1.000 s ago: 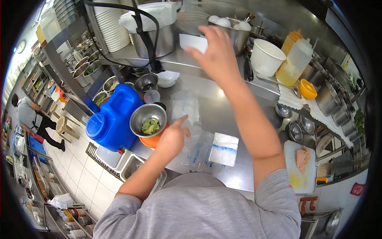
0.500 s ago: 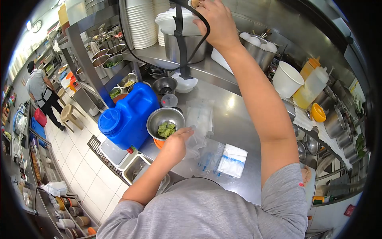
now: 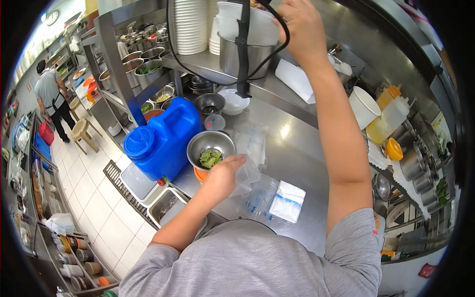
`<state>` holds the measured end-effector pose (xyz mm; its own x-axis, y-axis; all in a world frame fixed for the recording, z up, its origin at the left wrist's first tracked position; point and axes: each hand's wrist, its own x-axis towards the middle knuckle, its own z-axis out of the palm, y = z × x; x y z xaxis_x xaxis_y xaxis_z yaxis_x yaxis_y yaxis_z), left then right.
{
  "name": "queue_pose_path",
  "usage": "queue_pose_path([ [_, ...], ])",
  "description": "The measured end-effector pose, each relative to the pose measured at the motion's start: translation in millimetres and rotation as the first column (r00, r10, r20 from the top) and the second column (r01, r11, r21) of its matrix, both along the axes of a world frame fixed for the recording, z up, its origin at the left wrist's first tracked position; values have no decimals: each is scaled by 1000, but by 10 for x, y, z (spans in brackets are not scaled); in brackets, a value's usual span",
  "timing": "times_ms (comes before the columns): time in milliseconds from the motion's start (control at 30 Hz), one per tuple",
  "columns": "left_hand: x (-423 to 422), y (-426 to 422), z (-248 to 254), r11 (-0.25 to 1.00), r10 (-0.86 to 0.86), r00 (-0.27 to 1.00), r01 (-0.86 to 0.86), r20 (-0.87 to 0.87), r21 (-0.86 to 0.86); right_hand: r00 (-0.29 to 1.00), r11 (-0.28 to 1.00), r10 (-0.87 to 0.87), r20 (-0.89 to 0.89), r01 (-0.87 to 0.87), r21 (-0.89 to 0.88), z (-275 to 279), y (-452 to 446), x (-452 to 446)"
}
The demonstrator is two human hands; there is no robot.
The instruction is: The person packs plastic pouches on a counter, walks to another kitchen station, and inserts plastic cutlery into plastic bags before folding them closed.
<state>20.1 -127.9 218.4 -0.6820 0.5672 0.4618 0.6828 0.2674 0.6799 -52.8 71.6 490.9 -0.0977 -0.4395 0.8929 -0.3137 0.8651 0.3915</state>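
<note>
My left hand (image 3: 223,179) is closed on a clear plastic bag (image 3: 247,173), just right of a metal bowl (image 3: 198,143) with green leafy food (image 3: 210,158) in it. My right hand (image 3: 303,27) is raised at the top, by the pot (image 3: 230,59) with white liners (image 3: 247,22) on the shelf; its fingers are bent, and what they hold, if anything, cannot be made out. On the steel counter lie more clear bags (image 3: 250,141) and a folded white packet with a blue stripe (image 3: 287,202).
A blue jug (image 3: 170,133) stands left of the bowl. White stacked containers (image 3: 190,29), a white tub (image 3: 363,106) and squeeze bottles (image 3: 388,119) line the shelf (image 3: 198,64). A person (image 3: 51,96) stands at the far left near stools (image 3: 84,133).
My right hand has risen from above the shelf's front to beside the liners. My left hand has closed on the clear bag beside the bowl. The view has shifted.
</note>
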Motion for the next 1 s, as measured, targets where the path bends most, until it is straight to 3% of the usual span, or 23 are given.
queue_pose_path([
  [33,2,-6,-7,1000,-6,1000,6,-5,8,1000,1000,9,4,-9,11,21,-33,42],
  [100,14,-20,4,1000,-7,1000,7,-7,20,976,985,-165,143,169,-15,54,-98,118],
  [167,54,-38,42,999,-18,1000,18,7,40,979,986,-163,123,164,-2,81,-121,132],
  [300,46,-87,-29,998,0,999,-2,38,60,965,997,-33,261,13,78,107,-155,294],
  [367,25,-129,-94,998,18,998,-14,-60,57,890,992,-113,442,126,-1,65,-132,364],
  [467,34,-171,-109,996,20,1000,-18,-19,88,785,970,-53,618,186,-153,31,-117,399],
  [500,56,-175,-91,995,36,999,-37,7,92,876,987,-83,474,137,-80,-40,-229,417],
  [567,100,-171,-49,994,15,1000,-18,25,108,887,986,140,440,-85,-143,-91,-319,220],
  [600,104,-164,-51,995,18,999,-21,34,100,878,986,150,455,-96,-139,-56,-360,132],
  [667,135,-169,-41,991,31,998,-37,46,129,779,945,-294,554,323,47,114,-412,27],
  [700,133,-181,-42,987,32,999,-38,39,155,803,917,-388,452,385,103,183,-385,35],
  [733,118,-216,-91,985,38,998,-44,43,165,857,978,-123,500,191,-87,165,-399,187],
  [767,91,-263,-174,991,74,997,-73,-5,108,855,961,152,496,-12,-275,151,-430,334],
  [833,51,-338,-215,991,123,991,-120,-44,61,820,956,220,529,-73,-284,135,-469,297],
  [900,46,-387,-229,962,98,974,-40,203,-270,777,940,277,566,-96,-328,-4,-350,416],
  [933,85,-389,-247,961,88,974,-27,211,-275,872,954,147,468,1,-301,-82,-234,574],
  [1000,94,-361,-259,997,64,984,-57,167,-47,965,946,-131,225,190,-263,-224,0,951],
])
